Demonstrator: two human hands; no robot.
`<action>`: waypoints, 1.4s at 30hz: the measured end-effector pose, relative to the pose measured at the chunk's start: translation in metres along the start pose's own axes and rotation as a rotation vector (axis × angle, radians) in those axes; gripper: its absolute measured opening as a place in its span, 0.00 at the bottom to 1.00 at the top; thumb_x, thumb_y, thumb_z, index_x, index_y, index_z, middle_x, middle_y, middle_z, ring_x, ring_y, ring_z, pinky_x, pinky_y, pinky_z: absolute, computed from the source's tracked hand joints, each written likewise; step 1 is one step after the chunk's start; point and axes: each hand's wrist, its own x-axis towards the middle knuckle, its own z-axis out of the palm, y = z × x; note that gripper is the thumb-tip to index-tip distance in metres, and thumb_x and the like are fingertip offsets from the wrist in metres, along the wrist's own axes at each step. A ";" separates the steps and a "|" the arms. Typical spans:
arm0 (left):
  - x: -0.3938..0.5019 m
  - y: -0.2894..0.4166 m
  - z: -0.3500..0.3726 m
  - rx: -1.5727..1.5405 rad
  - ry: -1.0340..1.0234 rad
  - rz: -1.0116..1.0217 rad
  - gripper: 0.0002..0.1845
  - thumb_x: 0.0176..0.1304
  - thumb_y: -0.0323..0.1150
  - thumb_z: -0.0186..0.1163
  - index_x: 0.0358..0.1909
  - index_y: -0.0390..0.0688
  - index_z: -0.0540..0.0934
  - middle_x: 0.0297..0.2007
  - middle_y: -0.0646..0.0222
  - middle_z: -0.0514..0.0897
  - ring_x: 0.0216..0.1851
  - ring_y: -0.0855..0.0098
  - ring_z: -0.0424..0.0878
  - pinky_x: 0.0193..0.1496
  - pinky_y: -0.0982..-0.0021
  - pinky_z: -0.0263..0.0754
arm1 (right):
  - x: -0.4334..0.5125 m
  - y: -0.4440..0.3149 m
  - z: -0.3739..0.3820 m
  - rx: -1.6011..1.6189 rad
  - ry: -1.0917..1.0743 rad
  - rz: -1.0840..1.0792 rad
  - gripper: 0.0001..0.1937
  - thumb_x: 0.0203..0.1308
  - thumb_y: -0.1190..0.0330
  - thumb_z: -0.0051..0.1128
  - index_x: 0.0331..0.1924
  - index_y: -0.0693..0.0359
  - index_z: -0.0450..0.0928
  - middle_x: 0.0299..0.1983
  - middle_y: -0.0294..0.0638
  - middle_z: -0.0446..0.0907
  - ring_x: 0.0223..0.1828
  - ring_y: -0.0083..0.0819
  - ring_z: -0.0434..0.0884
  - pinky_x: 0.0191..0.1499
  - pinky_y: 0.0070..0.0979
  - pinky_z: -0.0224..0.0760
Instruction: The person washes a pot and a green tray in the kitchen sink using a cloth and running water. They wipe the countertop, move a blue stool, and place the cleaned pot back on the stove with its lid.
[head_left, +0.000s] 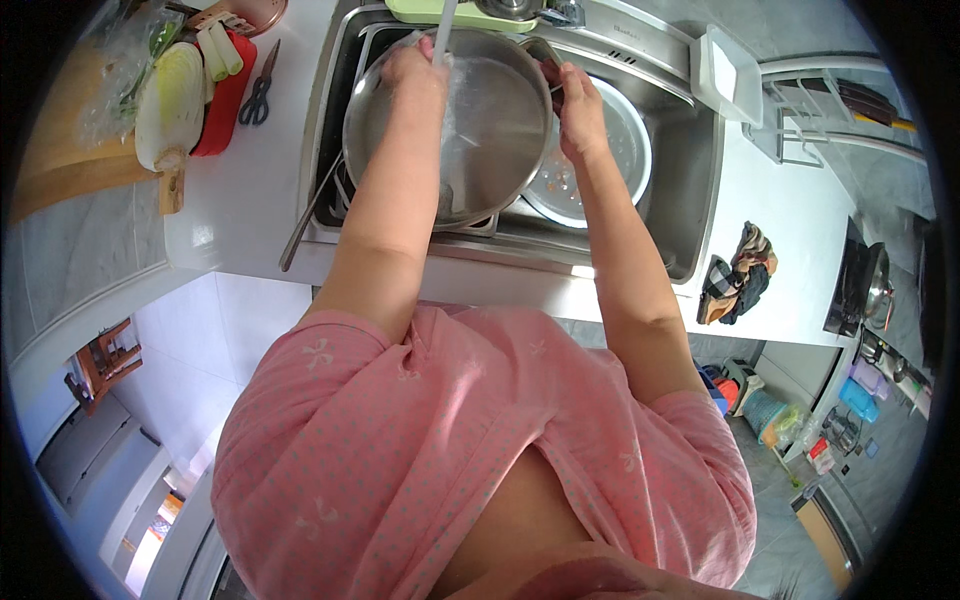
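A wide stainless steel pan is tilted over the left part of the sink. A stream from the faucet falls beside my left hand, which is at the pan's far left inner side; its fingers are partly hidden by water and glare, so I cannot tell if it holds anything. My right hand grips the pan's handle at the upper right. Under my right forearm, a white basin with water and small orange bits sits in the sink, partly beneath the pan.
Left on the counter lie a napa cabbage, a red tray with cut white stalks, scissors and a wooden board. A long metal handle crosses the sink's left edge. At right are a crumpled cloth and a plastic container.
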 end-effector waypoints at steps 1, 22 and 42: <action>0.002 -0.004 -0.001 0.062 -0.077 0.011 0.07 0.69 0.28 0.52 0.41 0.34 0.76 0.35 0.59 0.82 0.34 0.63 0.81 0.38 0.63 0.79 | -0.001 0.001 0.000 -0.009 -0.008 -0.002 0.21 0.76 0.56 0.45 0.58 0.67 0.73 0.51 0.43 0.84 0.51 0.30 0.81 0.56 0.28 0.72; -0.034 -0.029 -0.065 1.005 -0.571 0.080 0.19 0.73 0.39 0.56 0.59 0.40 0.74 0.53 0.58 0.79 0.48 0.61 0.81 0.48 0.55 0.81 | 0.000 0.000 0.003 0.009 -0.066 -0.046 0.23 0.78 0.58 0.39 0.68 0.62 0.66 0.55 0.47 0.81 0.57 0.33 0.79 0.61 0.29 0.68; 0.015 0.071 -0.048 1.910 -0.431 1.553 0.12 0.63 0.38 0.59 0.41 0.43 0.83 0.46 0.58 0.79 0.49 0.49 0.78 0.49 0.52 0.76 | 0.010 0.010 -0.008 -0.360 -0.106 -0.191 0.21 0.75 0.67 0.44 0.68 0.61 0.64 0.56 0.41 0.79 0.56 0.29 0.77 0.60 0.25 0.68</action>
